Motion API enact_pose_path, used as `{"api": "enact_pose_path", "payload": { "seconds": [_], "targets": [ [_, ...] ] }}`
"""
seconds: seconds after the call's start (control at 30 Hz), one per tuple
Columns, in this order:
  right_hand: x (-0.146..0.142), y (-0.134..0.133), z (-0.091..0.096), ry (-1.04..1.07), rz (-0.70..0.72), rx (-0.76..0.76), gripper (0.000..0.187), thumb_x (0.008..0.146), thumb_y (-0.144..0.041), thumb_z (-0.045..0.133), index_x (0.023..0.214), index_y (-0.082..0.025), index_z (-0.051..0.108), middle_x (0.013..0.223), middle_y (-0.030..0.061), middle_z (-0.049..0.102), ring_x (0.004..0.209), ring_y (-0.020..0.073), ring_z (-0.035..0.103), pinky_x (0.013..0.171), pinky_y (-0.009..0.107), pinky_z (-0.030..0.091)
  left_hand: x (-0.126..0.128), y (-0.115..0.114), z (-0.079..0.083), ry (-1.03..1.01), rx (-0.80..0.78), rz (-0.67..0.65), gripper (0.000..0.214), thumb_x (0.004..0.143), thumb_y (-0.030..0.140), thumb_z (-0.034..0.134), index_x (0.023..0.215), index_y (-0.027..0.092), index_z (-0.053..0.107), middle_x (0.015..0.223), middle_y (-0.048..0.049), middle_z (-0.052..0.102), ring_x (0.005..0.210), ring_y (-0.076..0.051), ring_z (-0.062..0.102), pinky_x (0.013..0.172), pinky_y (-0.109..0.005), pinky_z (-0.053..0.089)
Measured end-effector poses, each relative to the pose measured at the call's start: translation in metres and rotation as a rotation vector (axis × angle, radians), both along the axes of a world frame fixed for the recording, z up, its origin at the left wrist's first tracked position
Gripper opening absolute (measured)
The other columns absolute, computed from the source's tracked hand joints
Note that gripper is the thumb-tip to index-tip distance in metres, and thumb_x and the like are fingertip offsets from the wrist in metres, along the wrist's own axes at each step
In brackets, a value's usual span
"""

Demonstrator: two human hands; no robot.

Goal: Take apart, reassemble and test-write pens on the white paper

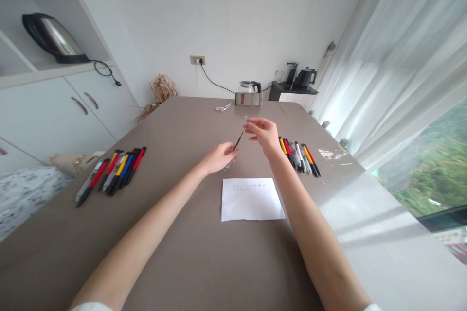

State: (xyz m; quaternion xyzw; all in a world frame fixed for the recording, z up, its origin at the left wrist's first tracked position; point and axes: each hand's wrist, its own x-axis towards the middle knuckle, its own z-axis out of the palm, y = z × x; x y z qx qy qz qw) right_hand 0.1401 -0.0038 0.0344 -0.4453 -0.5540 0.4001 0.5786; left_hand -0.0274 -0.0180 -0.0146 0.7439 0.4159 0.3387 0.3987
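My left hand (222, 155) is closed around a slim pen (238, 141), whose dark end slants up toward the right. A clear part of it shows below the fingers. Just above and to the right, my right hand (261, 132) is pinched, with a tiny pale, see-through piece at the fingertips, too small to make out. The pen's tip is close to these fingers, and I cannot tell whether they touch. Nearer to me, under both hands, a white sheet of paper (251, 201) with faint handwriting lies flat on the brown table (182, 262).
Several coloured pens lie in a group (113, 172) at the left, and another row of pens (299, 156) is beside my right forearm. A glass kettle (250, 86) stands behind a metal-fronted box (248, 99) at the far edge. A crumpled wrapper (222, 107) lies near it.
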Motion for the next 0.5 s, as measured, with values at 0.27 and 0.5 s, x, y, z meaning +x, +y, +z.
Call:
{"api": "enact_pose_path", "payload": {
  "seconds": [0.27, 0.5],
  "targets": [
    [-0.0070, -0.0049, 0.0052, -0.167, -0.027, 0.022, 0.021, 0.071, -0.026, 0.050, 0.089, -0.017, 0.056, 0.081, 0.0045, 0.064, 0.067, 0.0117, 0.061, 0.047, 0.017, 0.047, -0.0004, -0.0021, 0.0044, 0.000, 0.012, 0.002, 0.024, 0.074, 0.034, 0.048, 0.090, 0.017, 0.056, 0.079, -0.0049, 0.062, 0.062, -0.011, 0.058, 0.062, -0.026, 0.046],
    [-0.0081, -0.0044, 0.0054, -0.179, -0.022, 0.014, 0.021, 0.072, -0.024, 0.048, 0.089, -0.016, 0.055, 0.081, 0.0051, 0.064, 0.067, 0.0116, 0.062, 0.047, 0.017, 0.048, 0.0001, -0.0028, 0.0044, -0.020, -0.003, 0.010, 0.024, 0.073, 0.034, 0.050, 0.089, 0.017, 0.056, 0.079, -0.0050, 0.062, 0.061, -0.011, 0.058, 0.063, -0.026, 0.046]
  ]
}}
